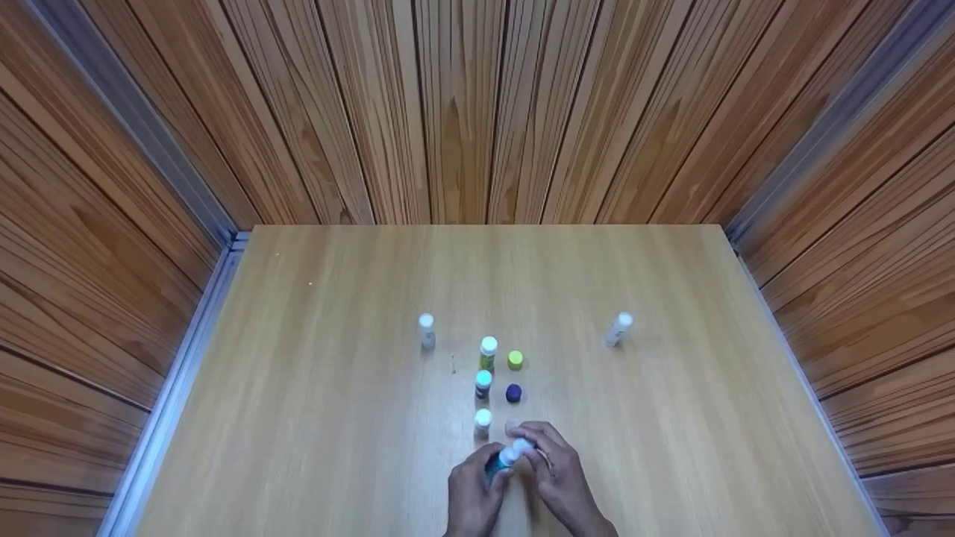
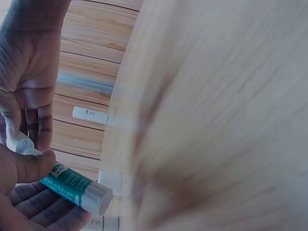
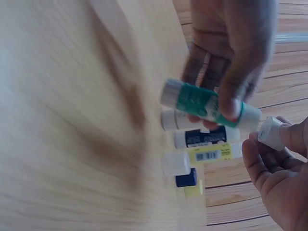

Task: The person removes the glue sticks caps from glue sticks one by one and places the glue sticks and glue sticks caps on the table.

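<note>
My left hand (image 1: 475, 488) grips a green glue stick (image 2: 72, 185) that is tilted above the table near its front. My right hand (image 1: 556, 470) pinches a white cap (image 3: 271, 134) between thumb and fingers. In the right wrist view a small gap shows between this cap and the white end of the stick. Just beyond the hands stands a white glue stick (image 1: 483, 424), with a dark-labelled glue stick (image 1: 483, 385) and a yellow-labelled glue stick (image 1: 488, 353) in line behind it. Beside them sit a white cap (image 3: 176, 164), a dark blue cap (image 1: 514, 393) and a yellow-green cap (image 1: 515, 359).
Farther back, one white stick (image 1: 427, 331) stands to the left and another white stick (image 1: 618, 329) to the right. Wood-panelled walls (image 1: 462, 112) rise behind and along both sides of the light wooden table (image 1: 313, 418). Metal rails (image 1: 179, 373) run along its sides.
</note>
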Tool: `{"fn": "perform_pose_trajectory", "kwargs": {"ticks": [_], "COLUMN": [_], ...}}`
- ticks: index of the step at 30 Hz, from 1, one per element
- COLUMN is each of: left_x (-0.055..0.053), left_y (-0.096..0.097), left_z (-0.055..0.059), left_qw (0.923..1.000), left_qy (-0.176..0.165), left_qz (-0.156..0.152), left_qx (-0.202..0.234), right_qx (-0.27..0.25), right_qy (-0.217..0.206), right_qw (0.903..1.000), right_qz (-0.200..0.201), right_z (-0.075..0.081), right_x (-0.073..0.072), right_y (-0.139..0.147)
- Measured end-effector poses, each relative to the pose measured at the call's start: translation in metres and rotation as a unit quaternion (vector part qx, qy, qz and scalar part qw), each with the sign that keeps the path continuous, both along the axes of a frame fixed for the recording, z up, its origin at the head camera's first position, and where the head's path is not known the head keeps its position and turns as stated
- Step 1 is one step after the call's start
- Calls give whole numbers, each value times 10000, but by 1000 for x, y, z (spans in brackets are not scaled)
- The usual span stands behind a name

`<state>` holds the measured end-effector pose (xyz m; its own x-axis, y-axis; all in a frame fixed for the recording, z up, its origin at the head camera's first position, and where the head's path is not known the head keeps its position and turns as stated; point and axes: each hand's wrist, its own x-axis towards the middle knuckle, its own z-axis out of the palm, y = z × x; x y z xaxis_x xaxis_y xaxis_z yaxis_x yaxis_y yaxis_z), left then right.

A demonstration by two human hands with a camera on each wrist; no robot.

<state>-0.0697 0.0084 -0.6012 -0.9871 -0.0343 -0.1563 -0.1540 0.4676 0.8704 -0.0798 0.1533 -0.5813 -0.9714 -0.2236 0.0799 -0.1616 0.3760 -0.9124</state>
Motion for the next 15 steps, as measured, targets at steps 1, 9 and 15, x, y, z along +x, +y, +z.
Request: {"fn": "perform_pose_trajectory", "kwargs": {"ticks": [1, 9, 15], "left_x": [0, 3, 2], "left_y": [-1, -5, -9], "left_z": [0, -4, -5], "left_qw": [10000, 9984, 9976], "left_qy": [-14, 202, 108], "left_qz": [65, 517, 686], "left_qx": [22, -63, 13], "right_qx": [-17, 830, 1767], "right_qy": [-33, -353, -550], "right_qw": [10000, 9943, 9785], "right_qz": [-48, -560, -911], "right_z": [0, -18, -34], "right_x": [-1, 3, 3], "right_y": [0, -4, -8]}}
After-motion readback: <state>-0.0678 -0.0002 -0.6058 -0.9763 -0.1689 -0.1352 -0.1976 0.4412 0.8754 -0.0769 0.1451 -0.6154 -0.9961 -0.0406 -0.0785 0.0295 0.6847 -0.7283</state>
